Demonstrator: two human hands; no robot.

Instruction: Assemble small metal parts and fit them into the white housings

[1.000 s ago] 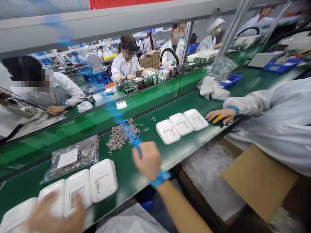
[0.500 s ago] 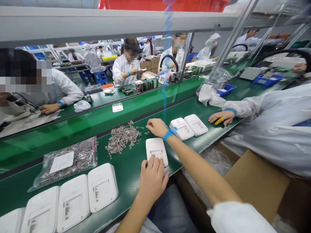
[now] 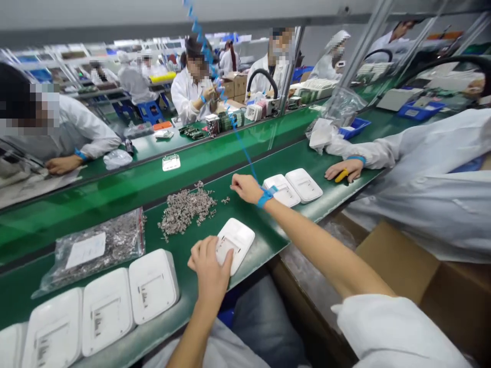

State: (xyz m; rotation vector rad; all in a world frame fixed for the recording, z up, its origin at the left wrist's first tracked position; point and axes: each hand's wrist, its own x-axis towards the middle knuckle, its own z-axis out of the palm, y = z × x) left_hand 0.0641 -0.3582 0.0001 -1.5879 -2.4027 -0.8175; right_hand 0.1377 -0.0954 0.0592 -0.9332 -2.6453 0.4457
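Note:
My left hand (image 3: pixel 210 263) grips a white plastic housing (image 3: pixel 241 236) by its left side, thumb over the recessed panel and fingers along the far edge. The housing lies turned at an angle on the green bench. Just beyond it, my right hand (image 3: pixel 246 188) is closed, with fingertips pinched together; whatever they hold is too small to make out. A blue wrist strap (image 3: pixel 265 197) circles that wrist. Left of this hand lies a pile of small metal parts (image 3: pixel 186 208), with a few loose pieces (image 3: pixel 225 200) between pile and fingers.
Several white housings (image 3: pixel 153 286) stand in a row at left, below a plastic bag of metal parts (image 3: pixel 103 245). Two more housings (image 3: pixel 305 185) lie right of my right hand. Beside them rests a co-worker's hand (image 3: pixel 343 171) with a yellow finger cover. A coiled blue cord (image 3: pixel 233 122) hangs across.
The housing has been turned clockwise, and my left hand has shifted from its near end to its left side, now gripping it. My right hand stays by the loose parts, fingers still closed.

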